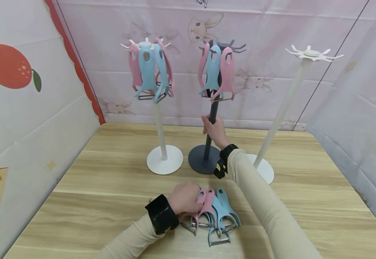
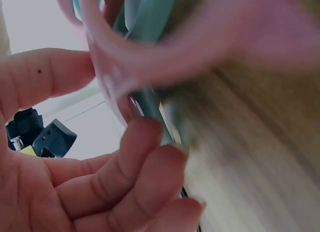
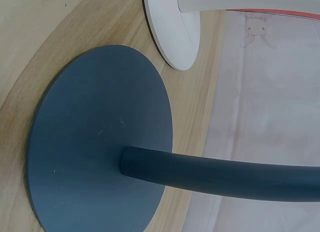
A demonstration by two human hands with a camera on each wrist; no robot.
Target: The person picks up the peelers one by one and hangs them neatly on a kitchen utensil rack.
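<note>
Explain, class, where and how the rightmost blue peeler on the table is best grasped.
Probably pinch the blue peeler by its handle, near the holed far end, coming from above and the right. The handle points away from the metal blade at the near end, and its right edge looks free, while other peelers crowd its left.

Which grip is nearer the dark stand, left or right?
Right. The right grip is wrapped around the pole of the dark stand; the left grip is down at a pink peeler on the table, in front of that stand.
</note>
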